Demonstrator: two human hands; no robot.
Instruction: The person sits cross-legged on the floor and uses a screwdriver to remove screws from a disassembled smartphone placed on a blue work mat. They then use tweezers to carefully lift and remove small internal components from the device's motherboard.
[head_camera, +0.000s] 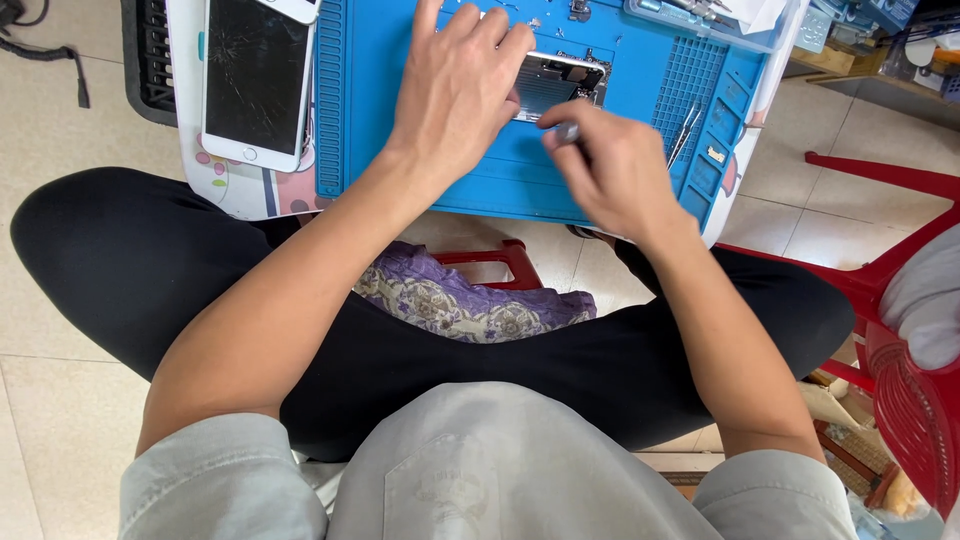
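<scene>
Head view: the left hand (455, 85) lies flat, fingers spread, pressing the opened grey phone chassis (560, 82) onto the blue silicone repair mat (480, 170) on the desk. The right hand (610, 165) has its fingers closed on a thin metal tool (567, 131) at the chassis edge. Judgement: a tool slip could gouge internal parts. A cracked white smartphone (258, 80) lies well apart, left.

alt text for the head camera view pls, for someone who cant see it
Seen from above, a seated person's left hand presses on an opened phone on a blue work mat, while the right hand holds a small tool at it. A white phone with a cracked screen lies left.
</scene>
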